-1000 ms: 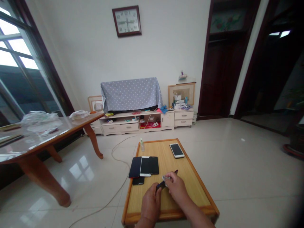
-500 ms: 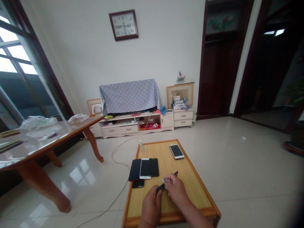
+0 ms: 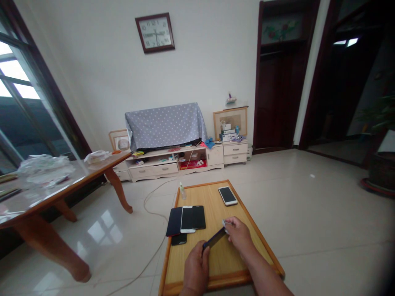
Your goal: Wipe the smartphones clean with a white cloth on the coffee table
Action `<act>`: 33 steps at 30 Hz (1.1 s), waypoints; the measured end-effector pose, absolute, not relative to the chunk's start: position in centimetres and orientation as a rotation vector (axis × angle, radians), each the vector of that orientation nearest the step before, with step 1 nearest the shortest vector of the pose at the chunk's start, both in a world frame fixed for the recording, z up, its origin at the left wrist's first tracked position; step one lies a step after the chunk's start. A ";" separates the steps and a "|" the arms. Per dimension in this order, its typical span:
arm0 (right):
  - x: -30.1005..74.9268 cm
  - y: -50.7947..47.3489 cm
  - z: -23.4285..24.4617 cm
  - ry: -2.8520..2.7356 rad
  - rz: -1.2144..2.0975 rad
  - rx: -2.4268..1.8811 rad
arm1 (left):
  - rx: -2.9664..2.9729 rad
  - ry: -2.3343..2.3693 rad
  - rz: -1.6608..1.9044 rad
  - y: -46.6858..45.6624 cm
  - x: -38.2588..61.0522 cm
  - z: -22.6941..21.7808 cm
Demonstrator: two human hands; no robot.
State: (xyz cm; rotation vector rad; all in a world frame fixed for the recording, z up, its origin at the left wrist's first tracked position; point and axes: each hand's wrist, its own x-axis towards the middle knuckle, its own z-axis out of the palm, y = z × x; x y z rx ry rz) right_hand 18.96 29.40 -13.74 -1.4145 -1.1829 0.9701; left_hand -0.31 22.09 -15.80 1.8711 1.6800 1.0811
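My left hand [image 3: 196,266] is closed on the near end of a dark phone [image 3: 214,238], which it holds tilted above a low wooden table [image 3: 222,267]. My right hand [image 3: 238,234] pinches a small pale cloth [image 3: 224,223] at the phone's far end. A row of three phones [image 3: 187,218] lies at the table's left side, with a further dark phone [image 3: 179,239] just in front of it. A white phone [image 3: 227,195] lies near the far right corner, and a small spray bottle [image 3: 182,191] stands at the far left corner.
A larger wooden table [image 3: 55,193] with plastic bags stands at the left. A cable [image 3: 154,209] runs over the tiled floor. A TV stand [image 3: 173,158] with a covered screen is against the far wall. Dark doorways open at the right.
My right hand slid with the cloth from the phone's middle to its far end. The view shifted slightly; the left hand kept its hold.
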 end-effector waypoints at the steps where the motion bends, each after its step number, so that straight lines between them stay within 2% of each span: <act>1: 19.1 29.4 -13.7 -1.180 0.961 -1.414 | 1.868 1.679 1.088 22.1 -0.3 -15.8; 6: 16.2 27.3 -13.5 -1.265 0.979 -1.345 | 1.855 1.673 1.052 22.1 -0.2 -15.4; 13: 12.1 24.2 -13.6 -1.344 1.172 -1.146 | 1.820 1.573 1.052 22.0 -0.3 -15.2; 19: 15.6 26.7 -13.5 -1.210 1.041 -1.247 | 1.810 1.659 1.050 22.1 -0.1 -15.2; 27: 12.3 23.1 -13.0 -1.473 1.000 -1.056 | 1.807 1.580 1.064 22.1 -0.6 -15.4; 33: 16.6 26.2 -12.7 -1.323 0.938 -1.201 | 1.816 1.663 1.084 22.2 -0.3 -15.5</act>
